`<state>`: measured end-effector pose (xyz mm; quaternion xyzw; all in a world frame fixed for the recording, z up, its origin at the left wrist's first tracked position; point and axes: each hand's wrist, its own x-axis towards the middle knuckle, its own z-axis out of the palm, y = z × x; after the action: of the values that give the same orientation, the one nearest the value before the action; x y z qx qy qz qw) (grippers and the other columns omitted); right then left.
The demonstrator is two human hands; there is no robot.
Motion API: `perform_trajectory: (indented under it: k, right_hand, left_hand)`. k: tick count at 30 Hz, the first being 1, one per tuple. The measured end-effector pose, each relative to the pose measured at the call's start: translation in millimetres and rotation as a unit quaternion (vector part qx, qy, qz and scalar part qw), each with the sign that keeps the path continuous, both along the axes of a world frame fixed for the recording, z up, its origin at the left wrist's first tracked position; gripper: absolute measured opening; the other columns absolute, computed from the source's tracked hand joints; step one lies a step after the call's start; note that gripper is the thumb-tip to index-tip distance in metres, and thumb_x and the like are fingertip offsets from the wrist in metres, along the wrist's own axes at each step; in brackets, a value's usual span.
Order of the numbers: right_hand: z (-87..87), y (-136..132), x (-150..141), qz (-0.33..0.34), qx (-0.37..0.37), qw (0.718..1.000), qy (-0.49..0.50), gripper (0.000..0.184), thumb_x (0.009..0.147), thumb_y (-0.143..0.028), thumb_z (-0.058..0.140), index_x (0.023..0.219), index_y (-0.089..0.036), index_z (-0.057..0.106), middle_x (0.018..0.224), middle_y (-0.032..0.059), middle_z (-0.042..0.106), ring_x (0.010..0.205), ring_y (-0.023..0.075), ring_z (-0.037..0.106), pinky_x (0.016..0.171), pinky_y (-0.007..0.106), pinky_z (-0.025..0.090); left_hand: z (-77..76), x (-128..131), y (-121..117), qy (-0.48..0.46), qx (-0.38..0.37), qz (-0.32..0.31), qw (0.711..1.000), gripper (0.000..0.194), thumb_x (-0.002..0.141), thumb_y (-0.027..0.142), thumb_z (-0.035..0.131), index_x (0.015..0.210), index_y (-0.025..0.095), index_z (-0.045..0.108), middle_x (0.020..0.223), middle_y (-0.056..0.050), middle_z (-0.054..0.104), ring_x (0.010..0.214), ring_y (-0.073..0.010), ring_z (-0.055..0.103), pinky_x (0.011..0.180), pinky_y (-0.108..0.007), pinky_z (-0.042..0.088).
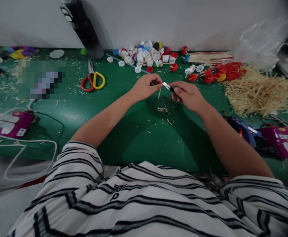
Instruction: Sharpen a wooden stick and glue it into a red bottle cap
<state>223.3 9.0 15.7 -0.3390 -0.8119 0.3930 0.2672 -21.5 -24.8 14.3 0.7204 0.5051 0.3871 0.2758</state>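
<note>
Over the middle of the green table, my left hand [147,86] pinches a thin wooden stick [159,93] that points downward from the fingertips. My right hand [190,95] is closed around a small knife [168,87] with a dark handle and a pale blade. The blade's tip is close to the left fingertips; whether it touches the stick I cannot tell. Below both hands, wood shavings [163,109] lie in a small heap on the table.
Behind are bottle caps [146,56], a black bottle [86,33] and scissors [93,77]. At right lie red caps on sticks [229,70], a straw-coloured pile [259,93], a plastic bag [262,41] and a purple socket block [280,141]. White cable [35,141] runs at left.
</note>
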Motion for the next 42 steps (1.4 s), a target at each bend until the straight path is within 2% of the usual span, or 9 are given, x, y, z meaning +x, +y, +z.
perform_trajectory:
  k: [3,7,10,13,18,21,32,37,42]
  right_hand:
    - [1.6,0,10,0.014,0.121,0.987,-0.102,0.034,0.103,-0.041,0.057,0.123,-0.028,0.081,0.088,0.0049,0.077,0.068,0.0203,0.064,0.066,0.036,0.047]
    - [-5.9,-5,7,0.022,0.261,0.947,-0.188,0.034,0.104,-0.032,0.055,0.123,-0.029,0.083,0.112,0.0079,0.082,0.094,0.0263,0.071,0.074,0.037,0.048]
    - [-13.0,-9,1,-0.001,0.332,0.919,-0.212,0.035,0.108,-0.036,0.052,0.125,-0.029,0.082,0.118,0.0089,0.081,0.108,0.0295,0.069,0.074,0.038,0.046]
    - [-15.6,-13,-6,-0.020,0.374,0.899,-0.228,0.038,0.111,-0.039,0.047,0.126,-0.028,0.081,0.120,0.0089,0.081,0.105,0.0290,0.066,0.070,0.038,0.042]
    - [-16.6,-21,-17,-0.022,0.394,0.879,-0.268,0.047,0.114,-0.039,0.039,0.107,-0.025,0.083,0.106,0.0080,0.081,0.095,0.0263,0.062,0.061,0.038,0.029]
    - [-18.1,-23,-19,-0.016,0.404,0.871,-0.277,0.048,0.114,-0.037,0.038,0.103,-0.023,0.082,0.104,0.0078,0.081,0.094,0.0258,0.062,0.059,0.038,0.025]
    - [-23.5,-7,-10,-0.036,0.404,0.888,-0.216,0.043,0.113,-0.039,0.042,0.098,-0.026,0.080,0.106,0.0055,0.082,0.091,0.0234,0.061,0.065,0.037,0.034]
    - [-29.0,-6,-13,-0.024,0.378,0.902,-0.208,0.043,0.113,-0.038,0.040,0.099,-0.024,0.078,0.107,0.0056,0.082,0.092,0.0223,0.067,0.065,0.037,0.036]
    - [-26.5,-6,-9,-0.013,0.345,0.911,-0.224,0.041,0.112,-0.041,0.041,0.098,-0.026,0.076,0.110,0.0053,0.082,0.096,0.0235,0.070,0.063,0.037,0.034]
  left_hand:
    - [-5.0,-4,2,-0.013,-0.043,0.004,0.999,0.002,0.093,0.017,0.065,0.091,0.018,0.065,0.088,-0.002,0.072,0.068,-0.0100,0.062,0.068,-0.027,0.050]
    - [-7.4,-8,3,-0.012,-0.057,0.004,0.998,0.003,0.092,0.020,0.065,0.090,0.018,0.066,0.089,-0.004,0.073,0.066,-0.0098,0.059,0.065,-0.026,0.048]
    - [-6.6,-10,4,0.010,-0.035,0.006,0.999,0.004,0.091,0.021,0.067,0.088,0.018,0.067,0.087,-0.004,0.073,0.075,-0.0120,0.061,0.072,-0.027,0.049]
    - [-7.3,-11,5,0.048,-0.009,0.017,0.999,0.005,0.090,0.023,0.066,0.088,0.019,0.066,0.086,-0.004,0.072,0.082,-0.0145,0.063,0.076,-0.029,0.049]
    - [-12.6,-9,7,0.117,0.007,0.036,0.992,0.010,0.095,0.022,0.059,0.086,0.020,0.062,0.081,-0.002,0.067,0.077,-0.0161,0.060,0.075,-0.033,0.045]
    - [-14.4,-8,6,0.146,0.017,0.034,0.989,0.014,0.098,0.022,0.055,0.084,0.021,0.058,0.079,-0.002,0.064,0.076,-0.0167,0.058,0.074,-0.034,0.043]
    - [-18.2,-10,6,0.183,0.048,0.006,0.982,0.016,0.103,0.022,0.048,0.093,0.021,0.061,0.087,-0.004,0.066,0.082,-0.0185,0.060,0.080,-0.034,0.045]
    - [-20.3,-13,11,0.163,0.013,0.019,0.986,0.015,0.100,0.021,0.050,0.089,0.021,0.060,0.084,-0.003,0.065,0.082,-0.0183,0.060,0.082,-0.034,0.046]
    - [-23.0,-15,14,0.102,-0.026,0.022,0.994,0.015,0.098,0.022,0.052,0.085,0.022,0.058,0.075,-0.001,0.060,0.075,-0.0170,0.056,0.075,-0.032,0.044]
